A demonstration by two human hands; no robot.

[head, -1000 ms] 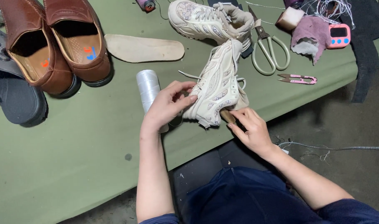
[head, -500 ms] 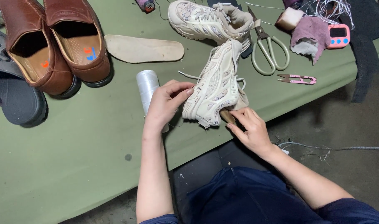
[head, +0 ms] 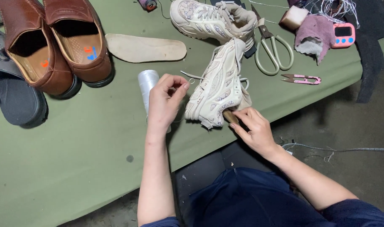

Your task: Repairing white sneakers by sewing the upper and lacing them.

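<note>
At table edge: cream sneaker (head: pixel 219 90) on its side between both hands.
Right hand (head: pixel 253 128) closed on wooden tool handle (head: pixel 230 117); left hand (head: pixel 164 101) pinches thread beside white spool (head: pixel 146 82). Beyond: insole (head: pixel 145 47), scissors (head: pixel 272 46), brown shoes (head: pixel 53 42).

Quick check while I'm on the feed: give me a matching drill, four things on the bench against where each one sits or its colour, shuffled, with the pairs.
Things:
1. brown shoes
2. scissors
3. thread spool
4. thread snips

Descriptions:
A. pink, near the table's front edge
B. white, just beside the left hand
C. pale green handles, right of the sneakers
D. a pair standing at the far left

Pairs: 1-D, 2-C, 3-B, 4-A
</note>
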